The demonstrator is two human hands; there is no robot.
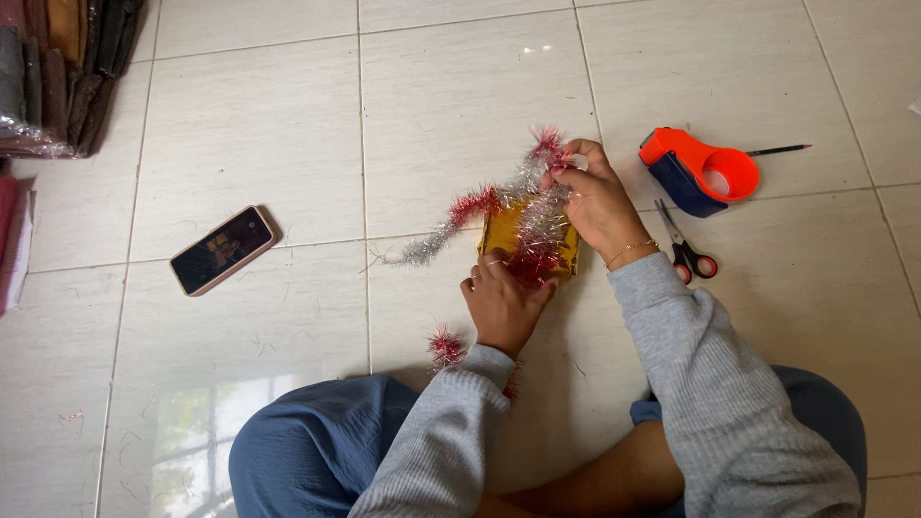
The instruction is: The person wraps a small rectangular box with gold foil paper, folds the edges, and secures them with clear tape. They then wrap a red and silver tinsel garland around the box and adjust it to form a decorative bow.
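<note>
On the pale tiled floor (288, 125), in front of crossed legs in blue trousers, a small box wrapped in shiny gold foil (501, 230) lies flat, and both hands work over it. The left hand (501, 302) comes in from the near side, its grey ribbed sleeve bent at the elbow, palm down, fingers curled and pressing on the near edge of the box where the tinsel crosses it. The right hand (597, 197) reaches over from the right, wrist cocked and wearing a thin chain bracelet, fingertips pinched on a strand of the tinsel garland (480, 203) at the far corner of the box. The garland is bristly and metallic, in alternating red and silver stretches; it bunches over the top of the box, trails away to the left across the tile, and a red tuft lies near the left sleeve.

To the right, just beyond the right wrist, lie scissors (687, 251) with red handles. Farther right sits an orange and blue tape dispenser (698, 173), with a slim dark pencil (779, 150) beside it. Well to the left, a smartphone (223, 249) lies face up, its screen dark and glossy. Folded dark fabrics (67, 67) are stacked at the far left corner.
</note>
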